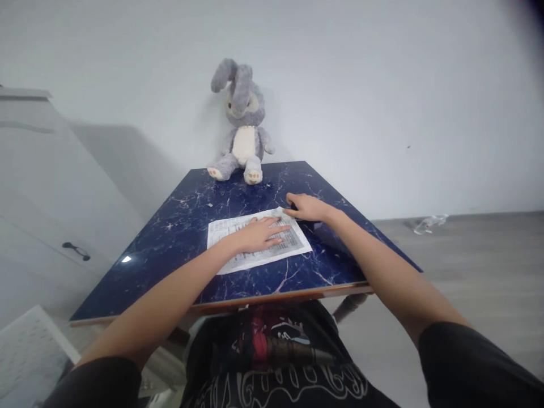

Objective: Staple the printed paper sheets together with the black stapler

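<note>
A printed white sheet of paper (246, 259) lies at a slant on the dark blue marbled table (170, 249). My left hand (260, 234) rests flat on the middle of the sheet, fingers spread and pointing right. At the sheet's top right corner is my right hand (306, 208), its thumb and forefinger apart, with the fingertips near the paper's edge. A small dark item shows partly beneath my right hand; what it is, and whether the hand grips it, is unclear.
A grey plush rabbit (245, 144) sits at the table's back edge against the wall. A white cabinet (38, 198) stands at the left, a white perforated item (32, 345) at the lower left. Clear plastic (430, 224) lies on the floor at the right.
</note>
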The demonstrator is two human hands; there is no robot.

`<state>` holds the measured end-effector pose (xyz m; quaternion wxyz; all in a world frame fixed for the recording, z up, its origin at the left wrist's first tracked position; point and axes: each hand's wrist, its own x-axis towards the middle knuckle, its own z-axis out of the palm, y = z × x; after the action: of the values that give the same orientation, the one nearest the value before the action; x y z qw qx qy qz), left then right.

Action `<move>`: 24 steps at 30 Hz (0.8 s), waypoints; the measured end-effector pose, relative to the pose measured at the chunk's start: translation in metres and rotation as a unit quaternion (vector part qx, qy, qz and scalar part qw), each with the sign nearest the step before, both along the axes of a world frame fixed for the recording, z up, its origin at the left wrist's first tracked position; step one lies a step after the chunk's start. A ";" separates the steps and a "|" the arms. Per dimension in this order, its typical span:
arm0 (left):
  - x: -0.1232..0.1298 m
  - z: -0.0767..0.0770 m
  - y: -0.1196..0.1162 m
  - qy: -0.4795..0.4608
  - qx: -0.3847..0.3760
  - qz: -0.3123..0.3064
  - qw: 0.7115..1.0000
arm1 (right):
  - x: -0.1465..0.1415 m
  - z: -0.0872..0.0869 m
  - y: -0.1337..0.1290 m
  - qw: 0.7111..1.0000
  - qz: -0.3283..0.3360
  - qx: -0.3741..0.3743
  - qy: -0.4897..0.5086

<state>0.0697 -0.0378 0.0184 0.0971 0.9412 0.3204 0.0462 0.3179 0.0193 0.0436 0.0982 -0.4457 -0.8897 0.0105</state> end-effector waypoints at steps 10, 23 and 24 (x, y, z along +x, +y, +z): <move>-0.018 -0.001 0.013 -0.009 -0.044 -0.035 0.998 | 0.076 0.021 0.021 0.988 0.039 -0.143 0.045; -0.016 -0.027 0.049 -0.459 -0.039 0.250 0.851 | -0.021 -0.002 -0.007 0.969 0.054 -0.049 0.237; -0.018 -0.028 0.052 -0.489 -0.067 0.257 0.831 | -0.027 -0.006 -0.009 0.970 0.069 -0.063 0.222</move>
<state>0.0520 0.0143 -0.0095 0.2885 0.6706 0.4633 0.5025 0.2905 0.0104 0.0377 0.2641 -0.3746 -0.8719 0.1724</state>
